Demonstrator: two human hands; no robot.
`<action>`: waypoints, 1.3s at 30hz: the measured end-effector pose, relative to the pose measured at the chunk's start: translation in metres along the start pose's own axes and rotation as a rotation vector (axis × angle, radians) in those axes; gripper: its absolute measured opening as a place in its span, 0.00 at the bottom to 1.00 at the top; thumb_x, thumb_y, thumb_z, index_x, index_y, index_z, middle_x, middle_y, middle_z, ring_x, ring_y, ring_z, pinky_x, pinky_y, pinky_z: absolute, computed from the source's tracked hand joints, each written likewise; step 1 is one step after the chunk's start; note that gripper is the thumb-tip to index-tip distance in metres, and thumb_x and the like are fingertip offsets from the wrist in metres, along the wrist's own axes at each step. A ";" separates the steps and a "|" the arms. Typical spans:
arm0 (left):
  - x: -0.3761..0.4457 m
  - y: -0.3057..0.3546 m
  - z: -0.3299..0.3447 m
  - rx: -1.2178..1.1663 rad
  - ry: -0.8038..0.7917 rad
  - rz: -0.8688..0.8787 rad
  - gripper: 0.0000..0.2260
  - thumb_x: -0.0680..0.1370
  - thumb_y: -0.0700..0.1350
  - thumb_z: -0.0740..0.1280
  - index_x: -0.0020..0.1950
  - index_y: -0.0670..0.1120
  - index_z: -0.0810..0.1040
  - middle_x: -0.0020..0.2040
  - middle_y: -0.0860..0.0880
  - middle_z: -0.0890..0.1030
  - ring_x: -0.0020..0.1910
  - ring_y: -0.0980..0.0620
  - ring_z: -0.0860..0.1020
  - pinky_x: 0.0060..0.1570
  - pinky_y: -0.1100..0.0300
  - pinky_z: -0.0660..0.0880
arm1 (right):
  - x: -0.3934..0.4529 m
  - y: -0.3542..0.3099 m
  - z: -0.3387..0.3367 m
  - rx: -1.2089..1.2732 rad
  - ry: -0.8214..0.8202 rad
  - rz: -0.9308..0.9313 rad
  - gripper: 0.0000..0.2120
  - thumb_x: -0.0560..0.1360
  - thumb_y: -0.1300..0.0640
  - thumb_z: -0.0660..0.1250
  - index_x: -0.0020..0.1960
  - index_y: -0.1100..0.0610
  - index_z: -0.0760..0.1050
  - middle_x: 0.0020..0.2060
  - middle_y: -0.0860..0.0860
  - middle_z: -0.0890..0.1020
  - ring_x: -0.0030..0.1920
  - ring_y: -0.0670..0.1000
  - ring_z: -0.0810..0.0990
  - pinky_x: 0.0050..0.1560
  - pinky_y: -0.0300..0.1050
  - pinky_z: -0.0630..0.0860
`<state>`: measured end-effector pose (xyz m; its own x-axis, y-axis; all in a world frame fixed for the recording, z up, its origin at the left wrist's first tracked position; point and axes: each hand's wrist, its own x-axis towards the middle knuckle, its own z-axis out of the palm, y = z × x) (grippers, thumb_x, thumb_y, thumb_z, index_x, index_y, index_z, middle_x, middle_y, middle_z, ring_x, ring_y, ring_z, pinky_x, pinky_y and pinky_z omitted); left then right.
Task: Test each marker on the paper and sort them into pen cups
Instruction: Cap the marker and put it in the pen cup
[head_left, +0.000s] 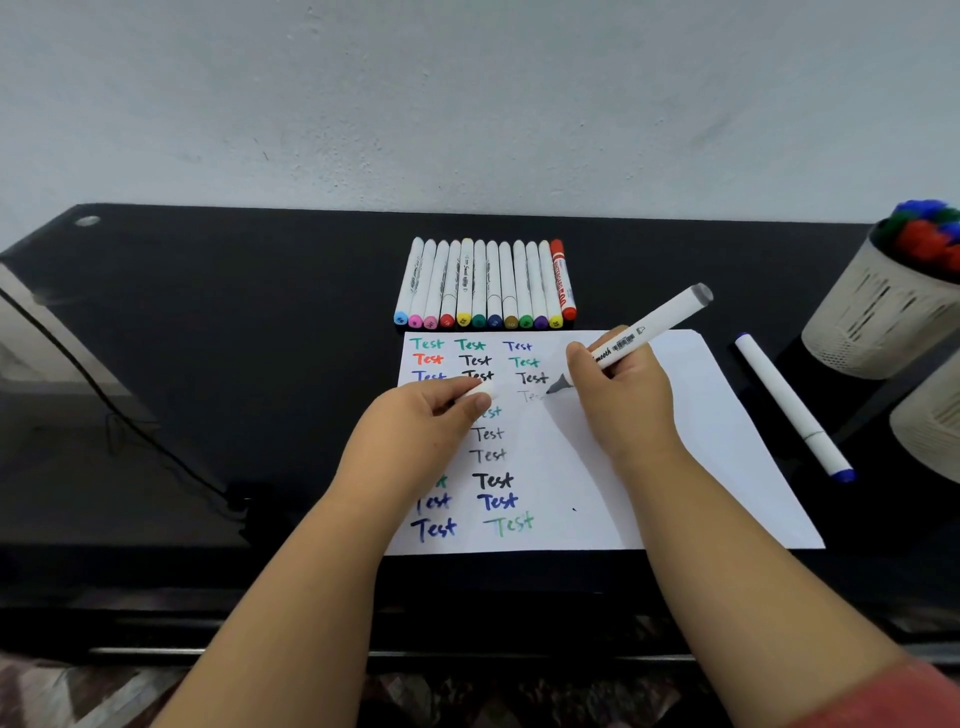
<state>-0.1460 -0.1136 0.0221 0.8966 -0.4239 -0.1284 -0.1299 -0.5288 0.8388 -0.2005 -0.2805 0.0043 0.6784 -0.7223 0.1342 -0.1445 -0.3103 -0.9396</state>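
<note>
While the right hand is pinching a grey marker at frame centre, tip touching the paper, it is writing a faint "Test". Judging by that, capping and cupping are coming next. Left hand is gripping the cap, resting on the sheet; cup is waiting at right.
</note>
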 end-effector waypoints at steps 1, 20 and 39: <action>0.000 0.000 0.000 0.001 -0.001 -0.001 0.15 0.77 0.56 0.65 0.62 0.57 0.77 0.57 0.60 0.78 0.41 0.70 0.69 0.36 0.70 0.64 | 0.000 0.000 0.000 -0.007 -0.008 0.003 0.12 0.77 0.54 0.65 0.37 0.51 0.66 0.31 0.45 0.73 0.29 0.40 0.72 0.30 0.29 0.67; -0.003 0.005 -0.001 -0.064 -0.029 -0.006 0.13 0.76 0.56 0.66 0.60 0.58 0.78 0.41 0.68 0.73 0.39 0.73 0.67 0.37 0.73 0.63 | 0.005 -0.023 -0.018 0.431 -0.101 0.279 0.10 0.78 0.57 0.65 0.38 0.54 0.73 0.26 0.48 0.72 0.27 0.45 0.66 0.33 0.39 0.66; -0.014 0.019 -0.006 -0.295 -0.052 0.074 0.10 0.72 0.51 0.71 0.53 0.59 0.82 0.44 0.63 0.82 0.43 0.72 0.77 0.40 0.73 0.69 | -0.011 -0.042 -0.033 0.394 -0.580 0.088 0.02 0.74 0.62 0.68 0.45 0.58 0.79 0.33 0.54 0.80 0.32 0.48 0.73 0.35 0.39 0.68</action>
<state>-0.1586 -0.1129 0.0434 0.8653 -0.4947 -0.0816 -0.0588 -0.2618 0.9633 -0.2254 -0.2795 0.0529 0.9665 -0.2542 -0.0342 -0.0193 0.0607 -0.9980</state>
